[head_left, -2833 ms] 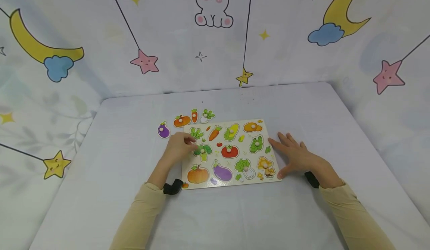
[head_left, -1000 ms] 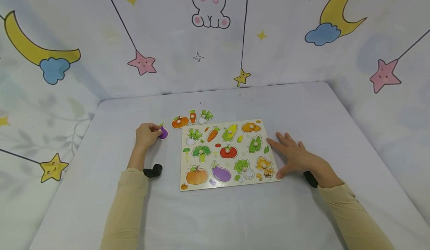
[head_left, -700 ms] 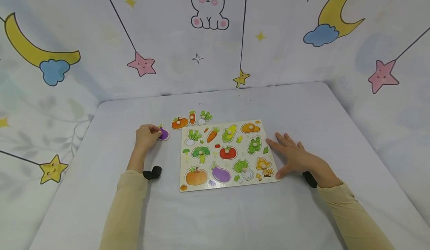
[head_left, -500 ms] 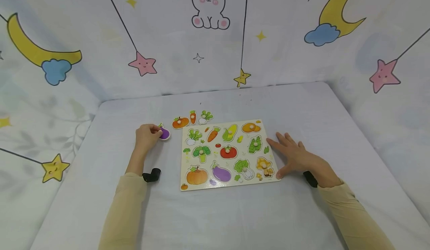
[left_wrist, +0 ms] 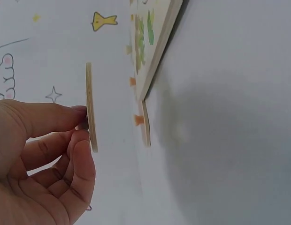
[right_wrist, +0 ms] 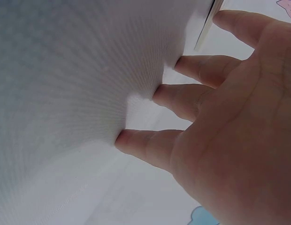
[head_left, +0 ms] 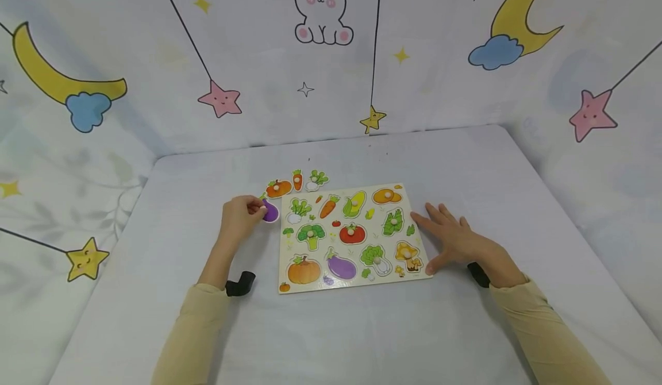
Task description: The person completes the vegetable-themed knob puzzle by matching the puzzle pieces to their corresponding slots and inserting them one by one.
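My left hand (head_left: pixel 239 219) pinches an eggplant puzzle piece (head_left: pixel 270 211) by its knob, just left of the vegetable puzzle board (head_left: pixel 335 292). Seen edge-on in the left wrist view, the eggplant piece (left_wrist: pixel 91 108) is raised off the table. On the board, a purple eggplant picture (head_left: pixel 341 266) and a pumpkin picture (head_left: pixel 303 271) show no knobs, while the tomato piece (head_left: pixel 353 234) and broccoli piece (head_left: pixel 311 234) have them. My right hand (head_left: pixel 455 240) rests with spread fingers at the board's right edge; its fingertips (right_wrist: pixel 124 139) press on the white cloth.
Behind the board's far left corner lie a pumpkin piece (head_left: pixel 279 188), a small carrot piece (head_left: pixel 297 180) and a white radish piece with green leaves (head_left: pixel 316 180). A white cloth covers the table (head_left: pixel 362 339). A printed backdrop (head_left: pixel 269 57) rises behind it.
My left hand went from the board's left side to the eggplant piece, took it by the knob, and has lifted it rightward toward the board. The right hand stays put.
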A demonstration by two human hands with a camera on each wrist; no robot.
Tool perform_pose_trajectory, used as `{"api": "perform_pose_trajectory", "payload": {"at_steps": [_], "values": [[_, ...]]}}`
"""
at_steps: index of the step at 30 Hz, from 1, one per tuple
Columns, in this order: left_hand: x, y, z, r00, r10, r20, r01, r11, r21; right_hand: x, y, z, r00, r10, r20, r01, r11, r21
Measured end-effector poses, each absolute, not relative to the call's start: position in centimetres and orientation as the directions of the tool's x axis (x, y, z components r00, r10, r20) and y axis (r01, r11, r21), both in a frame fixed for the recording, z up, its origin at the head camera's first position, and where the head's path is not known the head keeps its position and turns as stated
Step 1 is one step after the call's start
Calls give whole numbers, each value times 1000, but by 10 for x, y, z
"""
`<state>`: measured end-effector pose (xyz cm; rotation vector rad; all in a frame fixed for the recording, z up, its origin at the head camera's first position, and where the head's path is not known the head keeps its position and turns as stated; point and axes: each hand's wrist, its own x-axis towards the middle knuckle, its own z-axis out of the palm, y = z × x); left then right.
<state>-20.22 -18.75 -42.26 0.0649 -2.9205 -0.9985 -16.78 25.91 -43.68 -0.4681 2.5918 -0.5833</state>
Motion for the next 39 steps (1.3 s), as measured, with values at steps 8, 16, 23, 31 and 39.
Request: {"api": "perform_pose_trajectory", "payload": {"at_steps": [8,16,23,31,39], "values": [[-187,-162,-424,-999,31,17,35,786,618,-169,262,-440,-845,-413,-340,-225,851,-475],[-174,-139,-426,-994,110,-7,84,799,596,-169,261,-437,-847,-405,-345,-216,854,-473],[-161,-119,-424,-983,177,-49,117,807,578,-168,259,-436,-846,-407,-344,-221,856,-468],[-148,-101,-424,-967,248,-56,168,789,591,-168,261,-436,-847,-409,-341,-217,850,-480],[-140,-86,-430,-952,298,-68,199,775,600,-169,262,-438,-848,-407,-340,-216,851,-479]]}}
